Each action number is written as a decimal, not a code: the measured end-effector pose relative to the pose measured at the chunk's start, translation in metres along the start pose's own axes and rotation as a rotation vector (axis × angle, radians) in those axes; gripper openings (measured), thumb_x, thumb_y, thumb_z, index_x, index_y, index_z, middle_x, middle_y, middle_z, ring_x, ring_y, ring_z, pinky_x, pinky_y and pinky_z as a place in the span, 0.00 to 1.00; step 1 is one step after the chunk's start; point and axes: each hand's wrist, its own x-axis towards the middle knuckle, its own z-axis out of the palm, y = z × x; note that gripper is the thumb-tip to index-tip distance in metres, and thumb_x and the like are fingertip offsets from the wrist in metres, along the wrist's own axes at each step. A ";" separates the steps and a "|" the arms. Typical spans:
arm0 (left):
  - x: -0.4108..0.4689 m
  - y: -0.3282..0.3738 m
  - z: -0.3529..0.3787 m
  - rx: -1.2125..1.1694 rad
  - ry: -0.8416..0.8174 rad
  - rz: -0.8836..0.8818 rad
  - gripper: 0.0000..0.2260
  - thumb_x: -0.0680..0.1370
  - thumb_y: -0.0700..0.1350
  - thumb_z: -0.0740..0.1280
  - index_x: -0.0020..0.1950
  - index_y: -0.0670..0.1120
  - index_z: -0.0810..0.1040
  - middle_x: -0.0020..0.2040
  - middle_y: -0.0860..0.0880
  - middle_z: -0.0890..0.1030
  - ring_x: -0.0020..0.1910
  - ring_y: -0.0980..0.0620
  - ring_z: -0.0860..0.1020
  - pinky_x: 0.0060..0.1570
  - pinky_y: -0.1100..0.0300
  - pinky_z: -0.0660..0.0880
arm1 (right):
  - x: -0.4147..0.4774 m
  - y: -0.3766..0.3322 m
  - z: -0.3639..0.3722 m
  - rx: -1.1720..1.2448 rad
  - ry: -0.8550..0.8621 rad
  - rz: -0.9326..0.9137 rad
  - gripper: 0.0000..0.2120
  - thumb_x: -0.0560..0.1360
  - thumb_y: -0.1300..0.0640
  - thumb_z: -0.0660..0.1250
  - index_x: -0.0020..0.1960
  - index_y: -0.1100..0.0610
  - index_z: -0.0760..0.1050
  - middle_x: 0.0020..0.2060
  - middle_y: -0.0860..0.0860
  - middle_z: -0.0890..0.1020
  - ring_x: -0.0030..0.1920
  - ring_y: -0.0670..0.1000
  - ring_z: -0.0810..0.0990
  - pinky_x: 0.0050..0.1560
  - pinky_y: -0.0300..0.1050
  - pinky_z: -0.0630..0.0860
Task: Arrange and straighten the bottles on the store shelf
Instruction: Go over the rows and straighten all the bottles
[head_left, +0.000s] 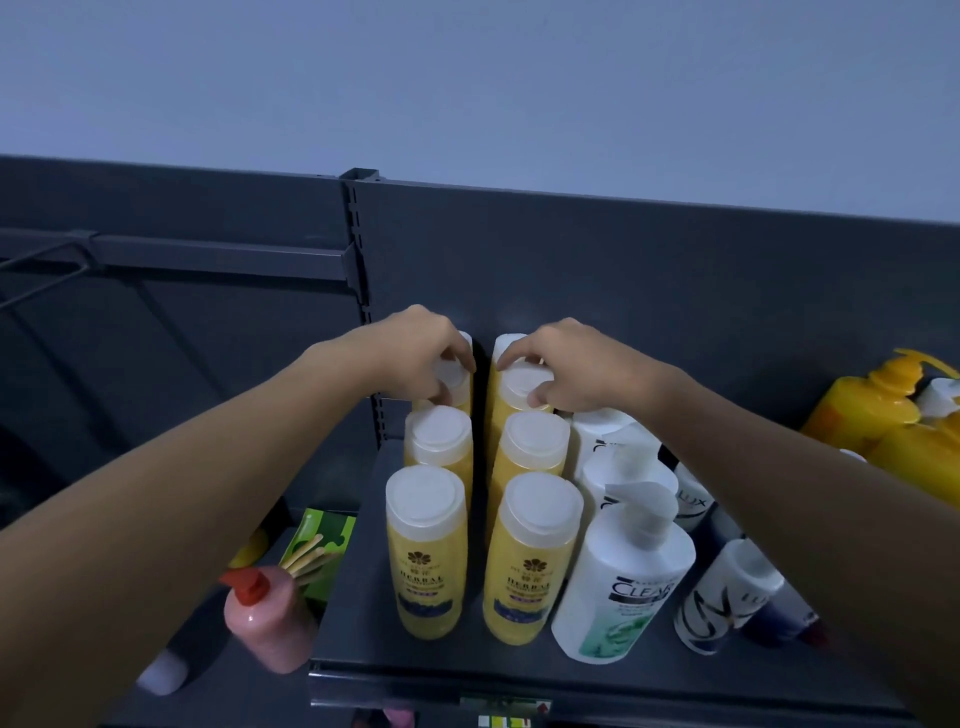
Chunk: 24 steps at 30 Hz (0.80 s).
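Reading labels first: front-left yellow bottle (426, 551) and front-right yellow bottle (530, 566) both say HERBAL under a flower logo; the smaller print is too blurred to read. The white CLEAR pump bottle (623, 577) is our landmark, standing upright near the front edge of the shelf (395, 670).

Just right of it are two LUX bottles, one near (727, 597) and one further back (691, 504). White bottles (602, 441) line up behind it, labels hidden.

Yellow bottles with white caps run in two columns just left of the CLEAR pump bottle, upright, with a narrow gap between the columns.

Our left hand (426, 358) is curled down over the cap of the left-column back bottle (452, 376), behind and left of the landmark and close to the back panel. Our right hand (566, 369) pinches the cap of the right-column back bottle (519, 387) between thumb and fingertips, straight behind the front-right yellow bottle.

Far right of the landmark are yellow pump bottles (872, 410). Far left and lower, off the shelf, is a pink bottle (270, 623) with a red pump, with a green pack (327, 545) just behind it.
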 end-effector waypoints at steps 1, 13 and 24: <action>0.001 0.001 0.000 -0.006 -0.001 0.005 0.22 0.71 0.48 0.77 0.64 0.60 0.81 0.58 0.53 0.81 0.58 0.49 0.77 0.55 0.49 0.80 | -0.001 0.000 0.000 -0.002 0.002 0.005 0.26 0.74 0.58 0.76 0.68 0.42 0.76 0.59 0.52 0.80 0.61 0.54 0.78 0.56 0.51 0.79; 0.010 0.007 0.000 0.023 -0.029 0.012 0.23 0.72 0.50 0.77 0.67 0.59 0.80 0.58 0.56 0.79 0.59 0.50 0.77 0.54 0.53 0.78 | 0.000 0.002 0.000 -0.005 -0.004 -0.027 0.25 0.75 0.57 0.76 0.69 0.43 0.76 0.55 0.46 0.77 0.61 0.50 0.76 0.51 0.45 0.73; 0.034 -0.019 -0.010 0.026 0.076 -0.034 0.18 0.80 0.43 0.67 0.69 0.57 0.78 0.58 0.50 0.75 0.61 0.45 0.75 0.60 0.46 0.76 | 0.033 0.020 -0.012 -0.125 0.065 -0.114 0.32 0.78 0.70 0.63 0.73 0.41 0.73 0.63 0.50 0.73 0.65 0.54 0.74 0.56 0.44 0.73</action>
